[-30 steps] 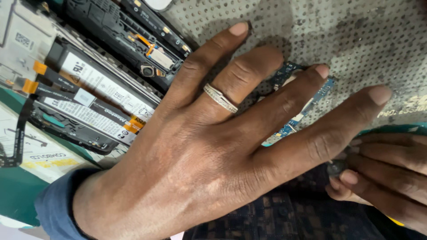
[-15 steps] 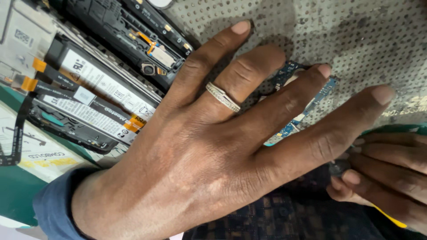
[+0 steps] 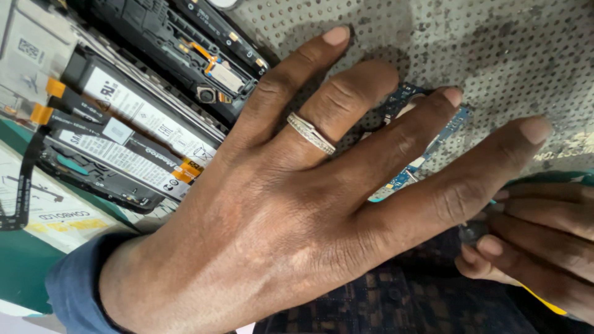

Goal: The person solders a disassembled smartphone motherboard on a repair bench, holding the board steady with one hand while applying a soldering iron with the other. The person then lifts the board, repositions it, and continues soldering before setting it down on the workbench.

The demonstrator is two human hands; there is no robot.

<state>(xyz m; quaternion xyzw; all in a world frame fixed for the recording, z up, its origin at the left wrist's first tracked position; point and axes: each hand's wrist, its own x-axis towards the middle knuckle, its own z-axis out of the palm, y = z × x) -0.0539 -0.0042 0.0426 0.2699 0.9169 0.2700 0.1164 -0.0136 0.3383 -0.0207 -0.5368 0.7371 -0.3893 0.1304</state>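
Observation:
My left hand (image 3: pixel 297 204), with a silver ring and a blue cuff, lies flat with fingers spread on a blue circuit board (image 3: pixel 427 148). The board rests on a grey perforated mat (image 3: pixel 470 49) and is mostly hidden under the fingers. My right hand (image 3: pixel 538 241) is at the lower right edge, its fingers curled around a small tool with a yellow part (image 3: pixel 544 301). The tool's tip is hidden behind my left index finger.
An opened phone body (image 3: pixel 185 55) with exposed parts lies at the upper left. Beside it are flat battery-like modules with white labels and orange tabs (image 3: pixel 124 124). A green surface (image 3: pixel 25 266) with a printed sheet is at the lower left; dark patterned cloth (image 3: pixel 396 303) is below.

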